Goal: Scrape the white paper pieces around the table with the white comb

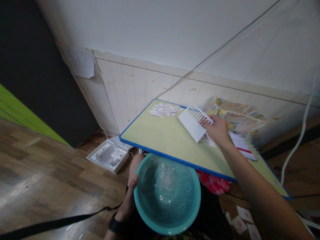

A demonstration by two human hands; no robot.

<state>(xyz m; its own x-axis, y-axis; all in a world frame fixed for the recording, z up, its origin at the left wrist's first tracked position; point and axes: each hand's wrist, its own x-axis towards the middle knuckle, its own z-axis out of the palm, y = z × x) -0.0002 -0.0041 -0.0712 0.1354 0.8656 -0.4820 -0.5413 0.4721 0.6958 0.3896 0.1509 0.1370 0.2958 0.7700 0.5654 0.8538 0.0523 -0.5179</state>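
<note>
My left hand grips the left rim of a teal plastic colander, held over my lap below the table edge. Small clear plastic pieces lie in its bottom. Over the table, my right hand is closed on one end of a white slotted board, which is tilted. Its slots run along the edge away from me. A pile of small white pieces lies at the table's far left corner. More small white pieces show partly behind the board and my right hand.
The yellow table has a blue edge and stands against the wall. A patterned cloth or bag and a printed sheet lie at its right. An open white box sits on the floor at left; white cards lie lower right.
</note>
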